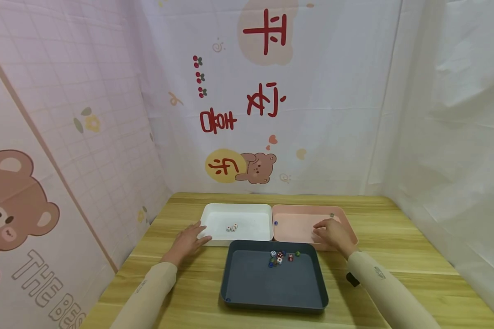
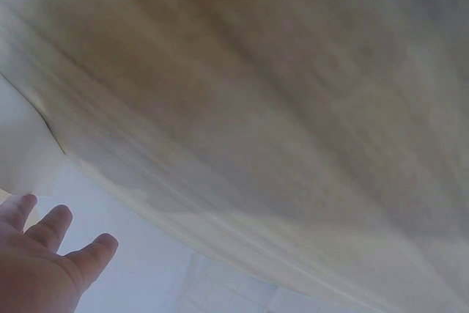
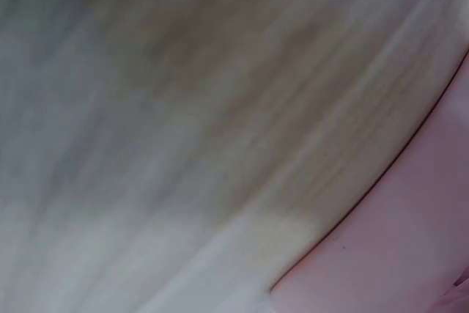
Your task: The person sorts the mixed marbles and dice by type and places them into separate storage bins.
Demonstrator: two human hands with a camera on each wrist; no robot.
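The right grip (image 1: 335, 234) hung over the pink tray (image 1: 296, 225) with its fingers bent, and whether they were together on some small piece or apart could not be told. Just beyond it lay a greyish piece (image 1: 331, 214), and to its left, by the tray's near-left wall, a blue piece (image 1: 276, 223). The left grip (image 1: 188, 238) had its fingers spread apart and held nothing visible; its tips were at the left wall of the white tray (image 1: 255, 221), where a few white dice (image 1: 234, 227) lay to its right. Between the two grips, closer to the body, the dark tray (image 1: 275, 285) on the bench (image 1: 193, 297) held a mixed cluster of dice (image 1: 280, 254). The dice looked light, hard and smooth, likely apt to slip or tumble, so a fingertip pinch across two opposite flat faces seemed best; the trays seemed stiff and light, best taken by their rims. The left wrist view showed the spread fingers from close by but no dice, which only the head view gave; the right wrist view caught the pink wall and no fingers.
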